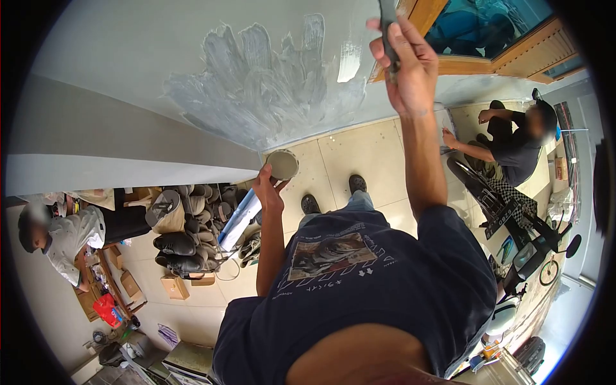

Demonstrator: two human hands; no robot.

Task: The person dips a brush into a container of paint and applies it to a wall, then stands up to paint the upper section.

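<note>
My right hand (414,67) is raised near the wall (147,45), just left of a wooden window frame. Its fingers are closed round the dark grey handle of a putty knife (387,38); the upper end runs out of view. Lower down, my left hand (268,187) grips a round tub (297,168) from the side. Grey paste fills the tub, its surface facing up at me. Broad streaks of wet-looking grey putty (256,83) cover the wall between the hands. A smaller, whiter patch (349,61) lies close to my right hand.
A wooden-framed window (494,38) is at upper right. A person (516,147) sits low beside a parked motorbike (513,224). At left, another person (70,237) is near a rack of shoes (186,231). A long blue-white roll (240,221) leans there. Tiled floor (333,151) lies below.
</note>
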